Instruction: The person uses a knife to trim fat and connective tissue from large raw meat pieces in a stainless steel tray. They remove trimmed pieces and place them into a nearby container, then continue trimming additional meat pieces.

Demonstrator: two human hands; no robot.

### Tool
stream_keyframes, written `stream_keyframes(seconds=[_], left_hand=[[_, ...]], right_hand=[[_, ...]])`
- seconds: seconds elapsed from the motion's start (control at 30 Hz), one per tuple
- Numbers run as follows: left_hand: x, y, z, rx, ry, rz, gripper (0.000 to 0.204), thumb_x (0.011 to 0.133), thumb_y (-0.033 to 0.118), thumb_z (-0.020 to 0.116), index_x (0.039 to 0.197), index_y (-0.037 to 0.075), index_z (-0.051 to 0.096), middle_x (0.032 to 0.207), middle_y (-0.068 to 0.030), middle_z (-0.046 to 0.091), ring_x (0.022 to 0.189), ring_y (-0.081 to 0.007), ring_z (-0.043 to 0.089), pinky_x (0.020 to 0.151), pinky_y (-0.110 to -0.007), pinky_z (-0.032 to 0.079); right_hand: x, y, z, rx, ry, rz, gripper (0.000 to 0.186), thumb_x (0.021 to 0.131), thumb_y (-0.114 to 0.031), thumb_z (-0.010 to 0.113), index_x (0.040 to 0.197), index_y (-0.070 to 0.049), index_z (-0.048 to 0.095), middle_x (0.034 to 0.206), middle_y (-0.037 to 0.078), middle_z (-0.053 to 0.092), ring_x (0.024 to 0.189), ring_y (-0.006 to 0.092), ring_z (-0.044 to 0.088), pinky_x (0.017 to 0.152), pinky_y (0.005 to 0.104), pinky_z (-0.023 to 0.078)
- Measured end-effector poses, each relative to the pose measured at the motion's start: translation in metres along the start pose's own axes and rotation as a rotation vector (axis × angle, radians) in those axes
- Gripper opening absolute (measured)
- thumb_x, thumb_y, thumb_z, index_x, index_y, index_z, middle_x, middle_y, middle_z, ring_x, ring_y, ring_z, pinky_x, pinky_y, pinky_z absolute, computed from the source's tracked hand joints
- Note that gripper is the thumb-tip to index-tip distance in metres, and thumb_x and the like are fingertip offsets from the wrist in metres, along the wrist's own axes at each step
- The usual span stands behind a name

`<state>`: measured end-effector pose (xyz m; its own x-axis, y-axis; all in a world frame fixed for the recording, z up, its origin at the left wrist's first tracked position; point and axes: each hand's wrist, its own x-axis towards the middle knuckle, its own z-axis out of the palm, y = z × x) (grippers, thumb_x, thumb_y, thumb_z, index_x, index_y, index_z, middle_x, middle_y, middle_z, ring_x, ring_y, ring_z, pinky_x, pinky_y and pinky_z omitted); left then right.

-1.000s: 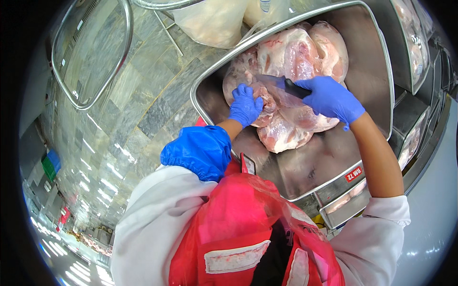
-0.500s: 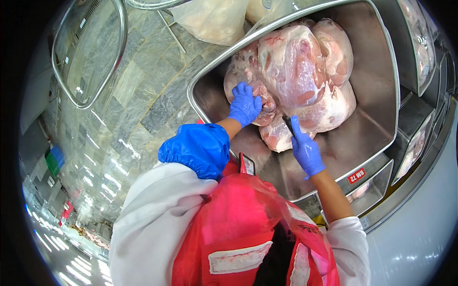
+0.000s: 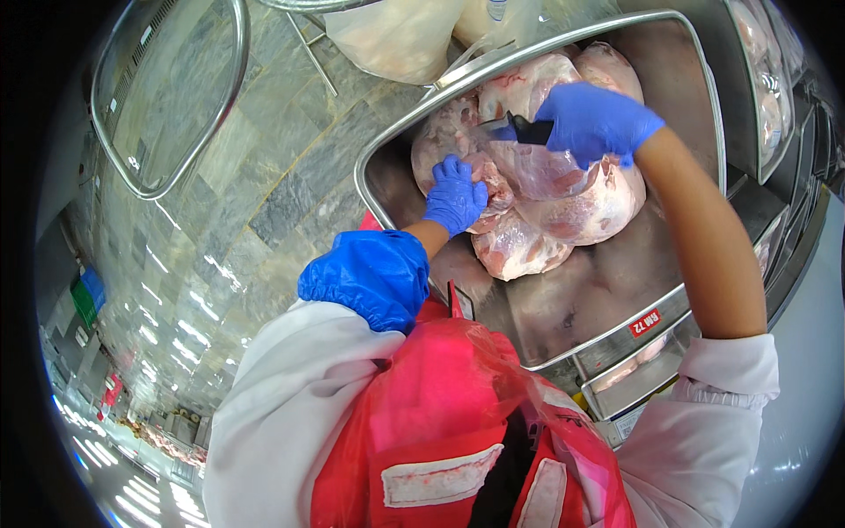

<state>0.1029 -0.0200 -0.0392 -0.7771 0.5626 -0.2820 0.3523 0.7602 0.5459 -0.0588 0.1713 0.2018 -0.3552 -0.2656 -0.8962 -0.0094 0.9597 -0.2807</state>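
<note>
Your blue-gloved left hand (image 3: 455,195) has its fingers curled onto a piece of raw meat (image 3: 496,187) lying in the metal tub (image 3: 607,304). To its right, a black-handled knife (image 3: 533,131), partly blurred, is held by your right hand (image 3: 594,125), fingers wrapped around it.

- Carrier: deep rectangular grey metal tub (image 3: 607,290), small red rectangular label (image 3: 645,323) on near wall
- Directly in it: big rounded pink-and-white raw meat pieces (image 3: 539,176), heaped, touching
</note>
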Motion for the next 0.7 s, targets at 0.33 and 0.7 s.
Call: stream_keyframes(seconds=[0.33, 0.7], left_hand=[[0.003, 0.002, 0.006, -0.007, -0.003, 0.017, 0.046, 0.075, 0.033, 0.052, 0.105, 0.0, 0.043, 0.112, -0.0206, 0.037, 0.101, -0.0402, 0.039, 0.076, -0.048, 0.046], [0.003, 0.012, -0.005, 0.032, -0.154, -0.072, 0.044, 0.075, 0.034, 0.051, 0.107, 0.003, 0.046, 0.115, -0.0184, 0.037, 0.1, -0.0365, 0.042, 0.073, -0.05, 0.047]], right_hand=[[0.022, -0.024, -0.061, 0.13, -0.096, 0.125, 0.026, 0.069, -0.015, 0.06, 0.091, -0.001, 0.063, 0.052, 0.01, 0.058, 0.038, 0.0116, 0.048, 0.032, 0.0248, 0.035], [-0.037, 0.01, 0.059, 0.089, 0.316, -0.048, 0.049, 0.075, -0.009, 0.059, 0.122, -0.004, 0.048, 0.082, 0.021, 0.061, 0.066, 0.0297, 0.061, 0.06, 0.0381, 0.048]])
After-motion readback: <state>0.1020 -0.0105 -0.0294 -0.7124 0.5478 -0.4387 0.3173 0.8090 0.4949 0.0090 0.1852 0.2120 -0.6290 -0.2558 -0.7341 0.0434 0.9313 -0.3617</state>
